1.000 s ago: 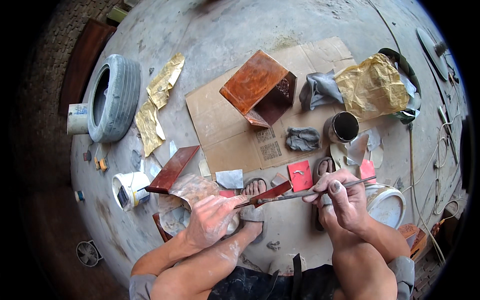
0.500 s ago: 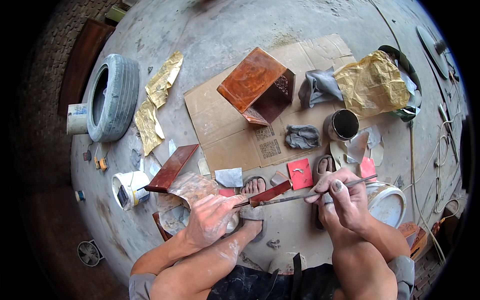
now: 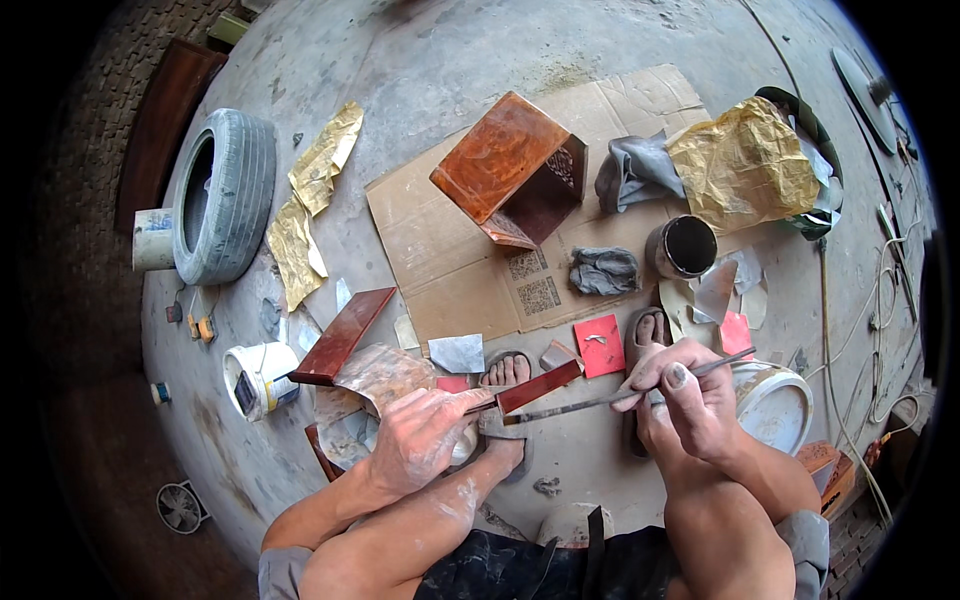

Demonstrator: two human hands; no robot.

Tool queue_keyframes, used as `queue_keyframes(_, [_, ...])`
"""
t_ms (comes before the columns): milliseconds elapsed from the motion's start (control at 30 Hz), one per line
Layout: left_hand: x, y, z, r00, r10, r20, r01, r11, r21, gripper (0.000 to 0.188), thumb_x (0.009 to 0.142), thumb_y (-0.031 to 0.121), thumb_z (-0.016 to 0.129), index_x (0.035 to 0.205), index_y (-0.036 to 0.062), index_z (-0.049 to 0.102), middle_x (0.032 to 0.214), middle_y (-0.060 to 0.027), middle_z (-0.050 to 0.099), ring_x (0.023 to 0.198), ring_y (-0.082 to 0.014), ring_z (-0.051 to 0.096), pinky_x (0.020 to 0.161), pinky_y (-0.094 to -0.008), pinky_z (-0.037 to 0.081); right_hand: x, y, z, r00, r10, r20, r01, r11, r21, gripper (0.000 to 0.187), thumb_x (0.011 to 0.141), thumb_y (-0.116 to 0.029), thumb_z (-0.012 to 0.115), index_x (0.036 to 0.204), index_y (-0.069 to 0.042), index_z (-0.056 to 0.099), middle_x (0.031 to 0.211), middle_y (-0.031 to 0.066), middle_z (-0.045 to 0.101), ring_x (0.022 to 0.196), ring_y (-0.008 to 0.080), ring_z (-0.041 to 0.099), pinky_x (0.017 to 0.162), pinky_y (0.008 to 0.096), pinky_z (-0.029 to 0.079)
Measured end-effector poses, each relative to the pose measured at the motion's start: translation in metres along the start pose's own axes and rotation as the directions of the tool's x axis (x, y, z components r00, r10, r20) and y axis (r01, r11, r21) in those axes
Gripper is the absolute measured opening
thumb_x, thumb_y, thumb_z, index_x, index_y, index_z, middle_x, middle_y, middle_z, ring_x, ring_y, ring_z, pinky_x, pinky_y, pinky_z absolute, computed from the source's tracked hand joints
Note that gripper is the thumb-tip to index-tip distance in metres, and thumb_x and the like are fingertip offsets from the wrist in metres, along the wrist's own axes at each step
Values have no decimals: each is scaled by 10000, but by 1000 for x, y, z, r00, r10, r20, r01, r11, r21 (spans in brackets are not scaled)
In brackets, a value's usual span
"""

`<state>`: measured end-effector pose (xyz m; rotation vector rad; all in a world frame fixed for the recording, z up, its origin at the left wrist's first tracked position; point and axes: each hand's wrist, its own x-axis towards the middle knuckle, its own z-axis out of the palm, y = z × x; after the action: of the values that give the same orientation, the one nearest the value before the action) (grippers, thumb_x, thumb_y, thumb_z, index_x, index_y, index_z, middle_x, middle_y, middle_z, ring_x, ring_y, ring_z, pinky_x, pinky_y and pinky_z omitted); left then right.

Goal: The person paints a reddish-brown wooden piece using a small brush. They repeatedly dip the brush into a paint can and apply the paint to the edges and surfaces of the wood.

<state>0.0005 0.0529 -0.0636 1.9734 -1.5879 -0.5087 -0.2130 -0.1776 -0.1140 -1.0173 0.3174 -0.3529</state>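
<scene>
My left hand [image 3: 420, 435] is closed on one end of a short, glossy red-brown wooden strip [image 3: 542, 386], holding it above my feet. Between the thumb and fingers of my right hand [image 3: 695, 392] is a long thin brush [image 3: 570, 408], gripped near its far end. The brush's dark tip reaches leftward to the strip's lower edge, close to my left fingers; whether it touches I cannot tell. Beyond the hands, a red-brown wooden box [image 3: 510, 160] with an open side rests on flattened cardboard [image 3: 440, 290]. A dark-mouthed can [image 3: 682, 248] stands at the cardboard's right edge.
A red-brown board [image 3: 345, 335] and a white bucket [image 3: 262, 378] are at the left, with a tyre [image 3: 228, 195] behind. Crumpled gold paper [image 3: 745, 170], grey cloths [image 3: 605, 271] and red sandpaper [image 3: 600, 346] lie ahead. A lidded white bucket [image 3: 775, 410] stands beside my right knee.
The brush tip has slid a little left and nearer to me, off the strip's face toward its lower edge. Both hands keep their grips.
</scene>
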Motion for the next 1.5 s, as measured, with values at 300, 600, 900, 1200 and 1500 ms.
queue_keyframes(300, [-2, 5, -8, 998, 22, 60, -29, 992, 120, 402, 728, -1, 723, 1121, 37, 648, 966, -109, 718, 797, -264, 670, 638, -354, 469, 3, -5, -10, 991, 62, -118, -35, 975, 222, 250, 1074, -231, 438, 1027, -25, 571, 967, 118, 649, 830, 179, 691, 638, 286, 503])
queue_keyframes(600, [13, 18, -38, 873, 411, 263, -488, 750, 447, 326, 993, 226, 583, 1177, -34, 654, 1098, -204, 701, 928, -264, 679, 788, -435, 489, 14, -2, -16, 934, 241, -264, -252, 968, -7, 317, 1090, -288, 427, 1189, -24, 571, 980, 128, 714, 787, 124, 628, 713, 260, 503])
queue_keyframes(900, [4, 29, -1, 774, 543, 325, -632, 636, 443, 231, 908, 201, 566, 1101, 121, 663, 1100, -32, 726, 970, -141, 658, 797, -293, 328, 21, 54, 6, 892, 387, 234, -300, 893, -335, 295, 1041, -241, 561, 1116, 24, 668, 967, 61, 700, 886, 123, 625, 827, 289, 510])
queue_keyframes(1200, [1, 30, -5, 752, 532, 389, -659, 632, 408, 251, 913, 200, 562, 1124, 107, 664, 1149, -29, 712, 1056, -133, 625, 809, -293, 345, 23, 58, 3, 767, 582, 268, -579, 809, -99, 252, 1023, -264, 607, 1076, -38, 704, 895, -45, 644, 832, 41, 534, 761, 226, 451])
queue_keyframes(1500, [-25, 9, 0, 936, 353, 20, -339, 880, 334, 336, 899, 278, 693, 1202, 154, 614, 1294, -22, 605, 1154, -216, 531, 1007, -398, 398, 31, 69, 0, 788, 582, 202, -580, 811, -76, 239, 1000, -251, 645, 1072, -24, 670, 897, -37, 624, 829, 56, 548, 755, 230, 457])
